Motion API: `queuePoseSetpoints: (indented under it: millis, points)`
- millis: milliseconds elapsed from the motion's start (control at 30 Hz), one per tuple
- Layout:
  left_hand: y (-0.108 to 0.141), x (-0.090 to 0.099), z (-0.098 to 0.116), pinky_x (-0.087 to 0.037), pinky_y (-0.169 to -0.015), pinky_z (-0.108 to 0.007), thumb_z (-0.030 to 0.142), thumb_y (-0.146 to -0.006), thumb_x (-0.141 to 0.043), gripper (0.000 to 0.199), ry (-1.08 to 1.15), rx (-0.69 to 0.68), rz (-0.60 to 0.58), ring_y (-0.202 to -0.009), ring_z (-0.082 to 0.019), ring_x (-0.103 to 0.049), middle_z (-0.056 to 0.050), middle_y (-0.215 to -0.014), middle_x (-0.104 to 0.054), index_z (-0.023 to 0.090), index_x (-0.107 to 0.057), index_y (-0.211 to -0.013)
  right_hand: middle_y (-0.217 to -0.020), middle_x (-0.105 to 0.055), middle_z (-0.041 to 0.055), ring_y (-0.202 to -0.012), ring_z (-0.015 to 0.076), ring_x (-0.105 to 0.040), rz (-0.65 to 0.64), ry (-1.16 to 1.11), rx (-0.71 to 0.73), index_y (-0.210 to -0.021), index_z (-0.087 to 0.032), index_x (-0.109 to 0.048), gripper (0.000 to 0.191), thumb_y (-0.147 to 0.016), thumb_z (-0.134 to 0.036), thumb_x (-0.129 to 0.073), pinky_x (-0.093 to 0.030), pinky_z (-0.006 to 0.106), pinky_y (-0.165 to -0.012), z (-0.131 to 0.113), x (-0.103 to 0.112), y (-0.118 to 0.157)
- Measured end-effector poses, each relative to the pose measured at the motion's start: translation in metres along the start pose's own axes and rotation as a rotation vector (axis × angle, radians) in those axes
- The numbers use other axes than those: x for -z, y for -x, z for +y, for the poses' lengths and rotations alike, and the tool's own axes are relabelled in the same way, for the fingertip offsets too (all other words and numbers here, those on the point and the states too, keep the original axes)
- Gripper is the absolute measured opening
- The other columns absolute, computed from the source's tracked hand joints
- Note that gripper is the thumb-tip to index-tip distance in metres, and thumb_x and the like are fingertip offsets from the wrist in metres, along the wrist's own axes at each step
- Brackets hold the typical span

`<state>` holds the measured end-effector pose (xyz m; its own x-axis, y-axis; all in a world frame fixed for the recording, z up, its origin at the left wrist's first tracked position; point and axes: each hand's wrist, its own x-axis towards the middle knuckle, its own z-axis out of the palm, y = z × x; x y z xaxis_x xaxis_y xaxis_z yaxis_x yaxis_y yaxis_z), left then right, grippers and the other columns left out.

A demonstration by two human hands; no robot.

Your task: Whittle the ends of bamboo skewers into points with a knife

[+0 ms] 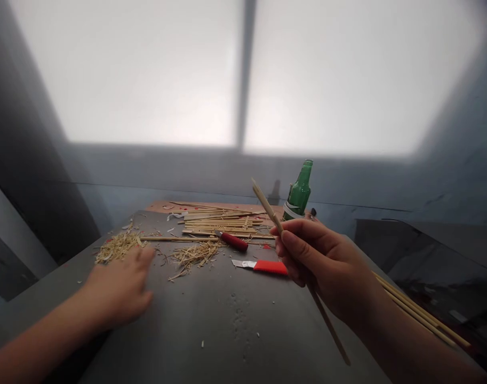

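Note:
My right hand (315,261) is closed around a thin bamboo stick (264,200), pinching it between thumb and fingers. The stick slants, its cut upper end pointing up and away and its lower end hanging below the hand. My left hand (119,288), slightly blurred, hovers with thumb apart from the fingers beside a heap of pale shavings (121,246); nothing shows in it. A red-handled utility knife (269,266) lies partly behind my right hand, blade to the left. Farther back rests a small knife with a dark red handle (234,241).
Several cut sticks (223,224) lie stacked at the back of the grey table (211,330). Another heap of shavings (197,255) sits mid-table. A green glass bottle (301,189) wrapped with a white band stands at the back right. Long sticks (419,309) lie at the right edge.

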<state>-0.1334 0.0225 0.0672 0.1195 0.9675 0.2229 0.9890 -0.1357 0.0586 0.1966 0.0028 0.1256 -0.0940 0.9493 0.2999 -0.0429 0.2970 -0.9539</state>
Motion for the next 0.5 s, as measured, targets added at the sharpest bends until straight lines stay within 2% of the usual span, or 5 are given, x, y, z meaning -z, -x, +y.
queuePoseSetpoints:
  millis: [67, 167, 333, 433, 500]
  points:
    - [0.014, -0.018, -0.034, -0.049, -0.071, -0.053, 0.032, -0.073, -0.054, 0.057, -0.12, 0.139, -0.086, -0.089, -0.049, -0.069, -0.028, -0.12, -0.066, 0.011, -0.063, -0.124, -0.064, -0.06, -0.0021, -0.045, 0.0084, -0.049, -0.006, 0.007, 0.009, -0.09, -0.019, -0.072, 0.035, -0.082, -0.052, -0.077, -0.037, 0.022, -0.041, 0.001, -0.001, 0.001]
    - [0.028, -0.034, -0.06, -0.05, -0.071, -0.049, 0.041, -0.078, -0.054, 0.041, 0.009, 0.154, -0.127, -0.085, -0.045, -0.071, -0.025, -0.101, -0.073, 0.015, -0.068, -0.107, -0.063, -0.058, -0.0024, -0.043, 0.0087, -0.047, -0.012, 0.017, 0.028, -0.09, -0.019, -0.072, 0.036, -0.081, -0.054, -0.077, -0.037, 0.023, -0.04, 0.002, -0.004, 0.002]
    - [0.026, -0.03, -0.061, -0.051, -0.07, -0.045, 0.039, -0.079, -0.053, 0.035, 0.047, 0.123, -0.095, -0.084, -0.043, -0.071, -0.019, -0.094, -0.075, 0.019, -0.069, -0.102, -0.063, -0.06, -0.0018, -0.042, 0.0088, -0.047, 0.001, -0.006, 0.052, -0.088, -0.019, -0.071, 0.036, -0.08, -0.053, -0.078, -0.039, 0.023, -0.039, 0.001, -0.004, 0.001]
    - [0.025, -0.027, -0.056, -0.052, -0.07, -0.05, 0.042, -0.081, -0.052, 0.051, 0.022, 0.13, -0.122, -0.083, -0.046, -0.072, -0.028, -0.103, -0.074, 0.011, -0.068, -0.119, -0.063, -0.062, -0.0014, -0.043, 0.0087, -0.048, -0.003, -0.038, 0.057, -0.088, -0.02, -0.073, 0.032, -0.08, -0.05, -0.079, -0.039, 0.022, -0.039, -0.002, -0.002, 0.0]
    - [0.035, -0.037, -0.046, -0.051, -0.079, -0.059, 0.045, -0.085, -0.048, 0.062, -0.081, 0.096, -0.038, -0.097, -0.05, -0.069, -0.034, -0.122, -0.068, 0.007, -0.064, -0.13, -0.064, -0.063, -0.0007, -0.043, 0.0089, -0.048, 0.004, -0.044, 0.058, -0.088, -0.021, -0.074, 0.031, -0.079, -0.05, -0.08, -0.038, 0.023, -0.039, -0.004, 0.0, -0.001]
